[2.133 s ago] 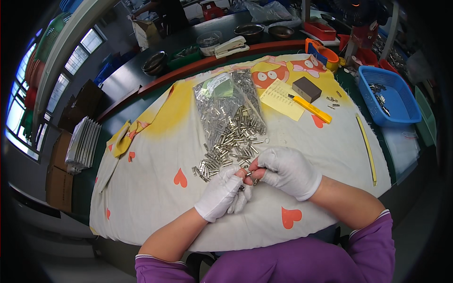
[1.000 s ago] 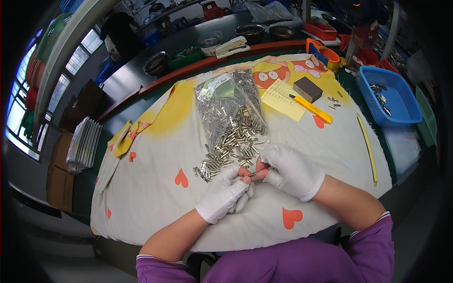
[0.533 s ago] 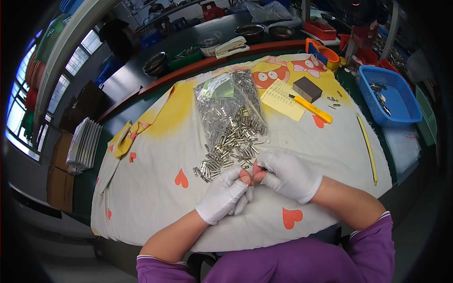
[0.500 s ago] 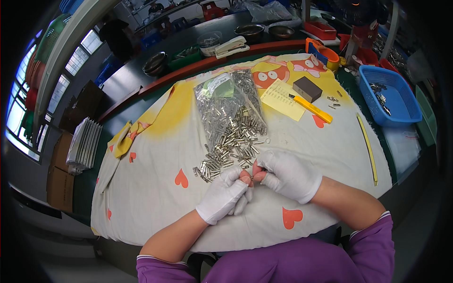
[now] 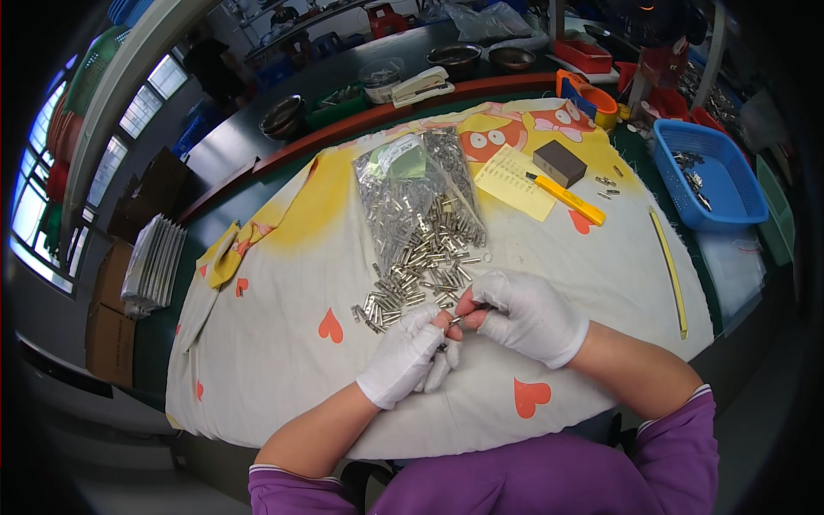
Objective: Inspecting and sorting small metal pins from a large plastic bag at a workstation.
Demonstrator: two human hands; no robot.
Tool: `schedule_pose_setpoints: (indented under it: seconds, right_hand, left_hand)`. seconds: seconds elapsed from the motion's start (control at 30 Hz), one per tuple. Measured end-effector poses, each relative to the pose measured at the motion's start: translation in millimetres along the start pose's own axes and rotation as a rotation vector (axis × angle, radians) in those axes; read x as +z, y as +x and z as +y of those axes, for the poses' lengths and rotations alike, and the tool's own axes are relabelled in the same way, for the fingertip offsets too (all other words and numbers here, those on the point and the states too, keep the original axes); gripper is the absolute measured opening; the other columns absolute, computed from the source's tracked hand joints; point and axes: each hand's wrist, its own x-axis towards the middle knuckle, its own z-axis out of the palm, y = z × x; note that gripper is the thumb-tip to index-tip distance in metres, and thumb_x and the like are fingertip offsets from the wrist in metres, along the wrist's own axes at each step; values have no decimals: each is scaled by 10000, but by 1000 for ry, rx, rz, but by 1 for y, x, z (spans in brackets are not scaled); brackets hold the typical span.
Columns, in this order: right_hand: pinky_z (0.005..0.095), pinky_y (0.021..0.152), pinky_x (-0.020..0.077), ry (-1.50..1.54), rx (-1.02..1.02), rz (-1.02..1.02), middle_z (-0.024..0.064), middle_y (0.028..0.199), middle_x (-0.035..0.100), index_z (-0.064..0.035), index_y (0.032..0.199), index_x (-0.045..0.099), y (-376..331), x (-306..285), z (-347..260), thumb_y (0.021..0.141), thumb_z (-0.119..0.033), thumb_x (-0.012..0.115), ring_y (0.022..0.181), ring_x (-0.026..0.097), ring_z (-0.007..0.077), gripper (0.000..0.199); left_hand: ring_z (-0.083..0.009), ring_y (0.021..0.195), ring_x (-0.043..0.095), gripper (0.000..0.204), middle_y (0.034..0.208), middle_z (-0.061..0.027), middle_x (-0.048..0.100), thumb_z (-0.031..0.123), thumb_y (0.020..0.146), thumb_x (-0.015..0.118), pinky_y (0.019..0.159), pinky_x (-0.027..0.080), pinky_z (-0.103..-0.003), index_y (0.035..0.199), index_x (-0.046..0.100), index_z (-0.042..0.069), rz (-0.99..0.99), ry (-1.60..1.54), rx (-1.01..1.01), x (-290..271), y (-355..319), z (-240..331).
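Observation:
Thumb and fingers of my left hand (image 5: pixel 408 359), in a white glove with bare fingertips, pinch a small shiny metal piece (image 5: pixel 456 321). My right hand (image 5: pixel 534 323), gloved the same way, closes its fingertips on the other end of that piece. Only a short stretch of it shows between the fingers, so its exact kind is hidden. Just beyond my hands, a pile of small silver metal clips (image 5: pixel 412 279) spills from the mouth of a clear plastic bag (image 5: pixel 386 206). A tiny ring (image 5: pixel 487 257) lies on the cloth near the pile.
A printed cloth (image 5: pixel 283 369) covers the table. Right of the bag are a yellow note (image 5: pixel 515 182), a dark block (image 5: pixel 560 163), a yellow utility knife (image 5: pixel 571 199) and several loose metal pieces. A blue basket (image 5: pixel 738 202) stands far right; stacked white packets (image 5: pixel 153 266) stand left.
My fingertips have parted slightly, so the small metal piece now shows between them. My right hand has shifted very little. A person in the background has moved slightly.

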Motion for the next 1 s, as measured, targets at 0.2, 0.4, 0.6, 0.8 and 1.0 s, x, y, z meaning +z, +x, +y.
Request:
schedule_pose_setpoints:
  seconds: [0.2,0.4,0.6,0.8,1.0]
  right_hand:
    - [273,644,469,21,23,17,97,771,607,-26,872,581,0,2,1,757,-1,606,696,597,191,120]
    - [280,636,468,8,9,41,98,753,600,-30,852,576,0,3,3,747,1,607,687,594,204,113]
    - [289,624,462,-7,-21,55,95,741,589,-41,829,564,0,4,4,742,-9,612,680,586,224,104]
    - [297,623,461,-25,-41,55,95,746,586,-48,824,563,0,4,4,768,-46,609,685,585,230,73]
    - [304,629,460,-64,-44,18,96,759,593,-48,838,568,0,2,4,782,-74,614,692,585,235,77]
  left_hand:
    - [-77,360,378,327,612,-45,526,363,930,396,340,269,-216,843,490,61,-33,-22,-4,-2,0,0]
    - [-77,369,385,323,621,-44,531,363,928,399,344,273,-216,835,489,67,-42,-16,-12,0,-1,1]
    - [-81,368,381,331,623,-43,532,377,925,402,346,271,-216,837,488,70,-21,-24,-16,-1,0,-2]
    - [-81,369,377,341,619,-41,532,394,925,394,348,267,-214,841,490,77,-63,-24,29,-4,0,-5]
    - [-78,372,372,352,612,-39,526,398,925,394,350,267,-214,821,492,77,-63,-10,51,-5,1,-8]
